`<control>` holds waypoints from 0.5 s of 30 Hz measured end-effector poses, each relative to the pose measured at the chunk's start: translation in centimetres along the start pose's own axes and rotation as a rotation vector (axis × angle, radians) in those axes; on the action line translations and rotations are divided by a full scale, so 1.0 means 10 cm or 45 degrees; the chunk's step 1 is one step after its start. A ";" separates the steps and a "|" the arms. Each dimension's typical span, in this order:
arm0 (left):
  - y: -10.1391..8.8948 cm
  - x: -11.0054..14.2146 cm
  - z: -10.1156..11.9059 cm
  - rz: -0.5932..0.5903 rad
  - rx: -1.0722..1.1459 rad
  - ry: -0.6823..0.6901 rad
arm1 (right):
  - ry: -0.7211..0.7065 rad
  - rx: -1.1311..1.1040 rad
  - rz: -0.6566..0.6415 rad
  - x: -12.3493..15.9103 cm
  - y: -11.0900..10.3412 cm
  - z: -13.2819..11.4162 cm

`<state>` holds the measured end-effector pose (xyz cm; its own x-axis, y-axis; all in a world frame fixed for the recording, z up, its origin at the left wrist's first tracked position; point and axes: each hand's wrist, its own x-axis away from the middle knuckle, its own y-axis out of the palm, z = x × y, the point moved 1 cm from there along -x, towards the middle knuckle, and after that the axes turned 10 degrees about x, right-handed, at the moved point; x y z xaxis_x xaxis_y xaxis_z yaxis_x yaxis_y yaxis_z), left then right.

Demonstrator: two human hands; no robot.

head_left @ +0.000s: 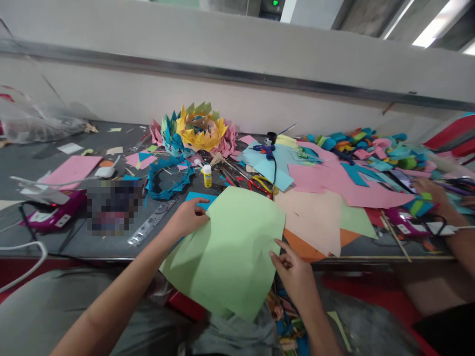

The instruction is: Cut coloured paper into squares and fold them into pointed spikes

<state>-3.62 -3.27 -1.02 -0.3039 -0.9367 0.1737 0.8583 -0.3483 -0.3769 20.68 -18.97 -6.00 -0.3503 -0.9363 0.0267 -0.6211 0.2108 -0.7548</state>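
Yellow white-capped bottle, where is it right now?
In the head view, the yellow bottle stands on the table, a little left of centre, right of the blue paper ring and just beyond the green sheet.

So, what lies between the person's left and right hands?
In the head view, a large, curved light-green paper sheet fills the stretch between the left hand and the right hand.

I could slip through at the near left, over bare bench [102, 248] between the magenta power strip [70, 210] and the ruler [153, 222]. Near centre, the green sheet [237, 242] blocks me; farther off, paper crowns [202, 142] and a glue gun [264, 148] obstruct.
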 end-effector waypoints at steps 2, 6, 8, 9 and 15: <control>0.01 0.00 -0.02 0.017 0.043 -0.022 | 0.048 -0.049 0.031 0.06 0.04 0.03; 0.02 -0.02 -0.07 -0.015 0.314 -0.032 | 0.192 -0.451 0.036 0.15 0.17 0.05; 0.01 -0.02 -0.07 -0.003 0.432 -0.024 | 0.274 -0.759 0.015 0.17 0.22 0.04; 0.00 -0.01 -0.07 0.009 0.470 -0.021 | 0.319 -0.891 0.021 0.17 0.24 0.04; 0.01 0.10 0.00 0.001 0.740 -0.018 | 0.431 -1.153 0.175 0.23 0.28 0.08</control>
<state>-3.80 -4.27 -0.84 -0.3011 -0.9350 0.1872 0.9458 -0.2678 0.1836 18.70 -20.74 -8.59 -0.5551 -0.7869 0.2694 -0.8137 0.5810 0.0203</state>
